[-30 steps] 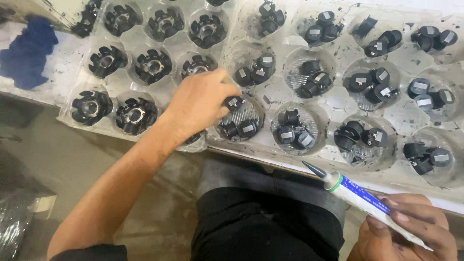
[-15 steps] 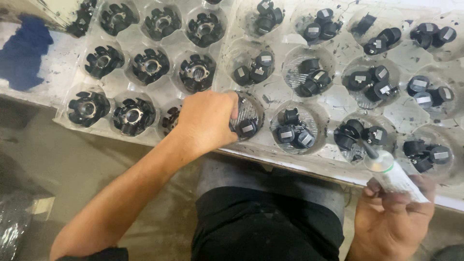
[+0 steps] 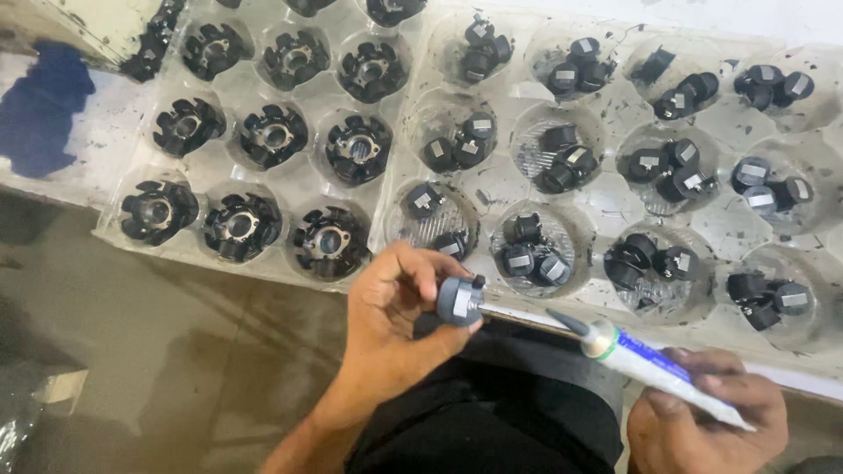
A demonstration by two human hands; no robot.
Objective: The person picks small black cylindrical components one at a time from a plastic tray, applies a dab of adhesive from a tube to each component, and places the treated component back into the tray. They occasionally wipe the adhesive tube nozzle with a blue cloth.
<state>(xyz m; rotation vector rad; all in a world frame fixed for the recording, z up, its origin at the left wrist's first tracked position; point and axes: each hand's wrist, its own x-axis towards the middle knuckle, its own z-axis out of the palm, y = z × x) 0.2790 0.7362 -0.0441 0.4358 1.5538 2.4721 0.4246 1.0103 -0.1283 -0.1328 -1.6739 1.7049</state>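
Over a grey floor (image 3: 132, 351), clear dimpled plastic trays (image 3: 615, 211) line my bench; my left hand (image 3: 395, 316) pinches a round black cap (image 3: 459, 299), my right hand (image 3: 702, 412) grips a white tube (image 3: 659, 369).

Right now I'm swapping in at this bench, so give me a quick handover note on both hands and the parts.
Left hand: pinches one small black part over the lap.
Right hand: holds the white glue tube, nozzle aimed at that part, not touching.
Right clear tray: loose small parts in its cups.
Left clear tray: one black ring per cup.
Done: part picked. Left: no glue visible on it.
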